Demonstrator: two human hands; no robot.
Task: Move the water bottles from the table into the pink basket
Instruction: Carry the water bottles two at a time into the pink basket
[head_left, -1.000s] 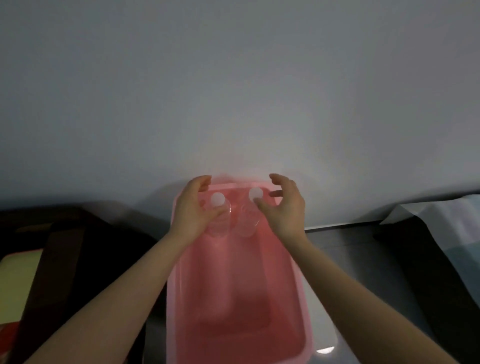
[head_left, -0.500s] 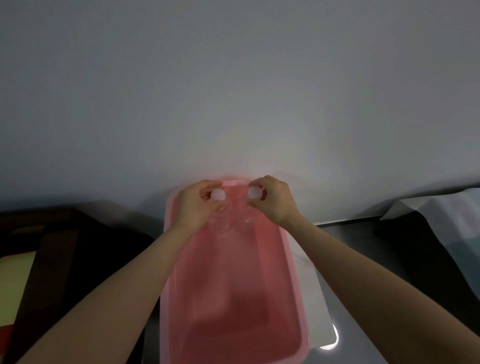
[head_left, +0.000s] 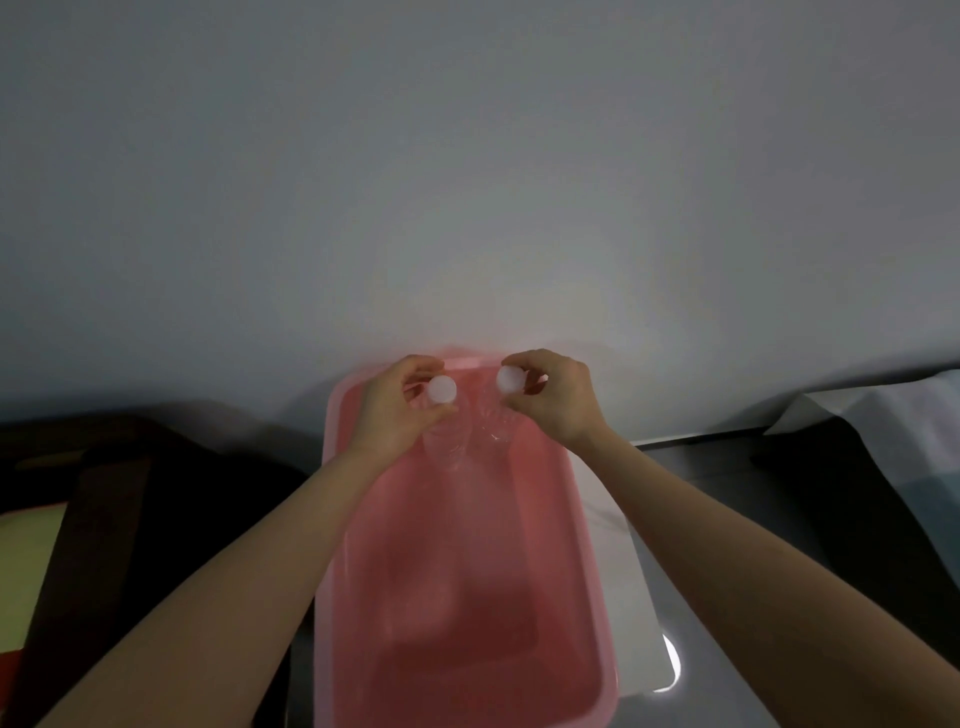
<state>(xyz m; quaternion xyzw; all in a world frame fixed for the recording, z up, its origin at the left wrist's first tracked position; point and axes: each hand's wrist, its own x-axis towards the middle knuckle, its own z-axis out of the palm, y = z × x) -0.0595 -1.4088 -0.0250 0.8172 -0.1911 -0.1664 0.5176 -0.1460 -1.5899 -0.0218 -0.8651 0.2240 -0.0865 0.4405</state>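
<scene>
A pink basket (head_left: 587, 525) stands lengthwise in front of me on a white table. Two clear water bottles with white caps stand upright side by side at its far end. My left hand (head_left: 395, 410) is closed around the neck of the left bottle (head_left: 442, 389). My right hand (head_left: 558, 397) pinches the neck of the right bottle (head_left: 510, 378). The bottles' clear bodies show faintly against the pink floor of the basket; the rest of the basket holds nothing I can make out.
A grey wall rises right behind the basket. The white table (head_left: 647, 613) shows to the right of the basket, with a lit corner. Dark furniture (head_left: 130, 493) lies on the left, and a dark surface with pale cloth (head_left: 883, 431) on the right.
Both hands went from loosely spread around the bottle tops to closed on the necks. The view shifted slightly; the bottles stay at the basket's far end.
</scene>
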